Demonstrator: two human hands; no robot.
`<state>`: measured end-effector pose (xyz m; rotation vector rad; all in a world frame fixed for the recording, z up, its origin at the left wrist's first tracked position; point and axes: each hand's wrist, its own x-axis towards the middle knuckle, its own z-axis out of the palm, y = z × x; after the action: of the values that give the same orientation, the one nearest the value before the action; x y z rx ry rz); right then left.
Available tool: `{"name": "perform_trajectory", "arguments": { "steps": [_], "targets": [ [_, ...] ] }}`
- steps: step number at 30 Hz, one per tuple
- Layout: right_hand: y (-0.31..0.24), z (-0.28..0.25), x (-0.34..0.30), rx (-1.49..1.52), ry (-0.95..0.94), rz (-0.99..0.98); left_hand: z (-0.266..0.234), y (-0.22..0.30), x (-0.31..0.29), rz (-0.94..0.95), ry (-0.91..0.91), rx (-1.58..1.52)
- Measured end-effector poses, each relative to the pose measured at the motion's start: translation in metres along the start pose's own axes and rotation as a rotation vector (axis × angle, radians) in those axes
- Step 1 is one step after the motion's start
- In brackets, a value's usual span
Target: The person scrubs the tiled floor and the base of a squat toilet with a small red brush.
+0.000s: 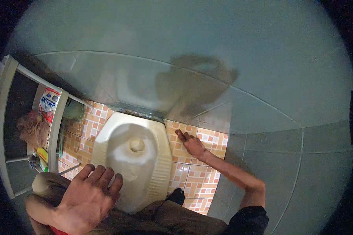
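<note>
A cream squat toilet (pixel 127 184) is set in the floor in front of me, its bowl whitish with a drain hole at the far end. My left hand (pixel 91 197) is held palm down over its near left edge, fingers apart and a little bent, with nothing seen in it. To the right of the toilet, my right hand (pixel 193 145) reaches down to the orange and white tiled floor (pixel 180 172). Its fingers are bent together around a small dark shape at their tips, too shadowed to make out. The palm is hidden.
On the left, a pale shelf rack (pixel 55 135) holds a red and white pack (pixel 49 102), a pinkish mesh sponge (pixel 33 128) and a yellow bottle (pixel 42 154). Grey-green walls (pixel 262 62) rise ahead and to the right. A dark foot covering (pixel 177 196) sits beside the toilet.
</note>
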<state>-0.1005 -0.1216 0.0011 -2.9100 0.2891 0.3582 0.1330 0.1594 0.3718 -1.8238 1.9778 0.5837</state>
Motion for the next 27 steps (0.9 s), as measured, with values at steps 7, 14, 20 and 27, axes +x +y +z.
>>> {"name": "perform_trajectory", "arguments": {
  "steps": [7,14,20,27],
  "targets": [
    [-0.019,-0.003,0.075,0.017,0.024,-0.010,0.001,0.002,0.004,-0.001,-0.008,-0.006],
    [-0.031,-0.012,0.061,0.083,0.054,0.035,-0.003,0.006,0.004,-0.060,-0.064,0.000],
    [-0.026,0.005,0.013,0.080,-0.144,0.061,0.006,-0.001,0.005,-0.002,0.024,0.006],
    [-0.029,0.001,0.045,0.133,0.000,0.017,0.006,-0.001,0.005,-0.031,-0.020,-0.056]
  ]
}}
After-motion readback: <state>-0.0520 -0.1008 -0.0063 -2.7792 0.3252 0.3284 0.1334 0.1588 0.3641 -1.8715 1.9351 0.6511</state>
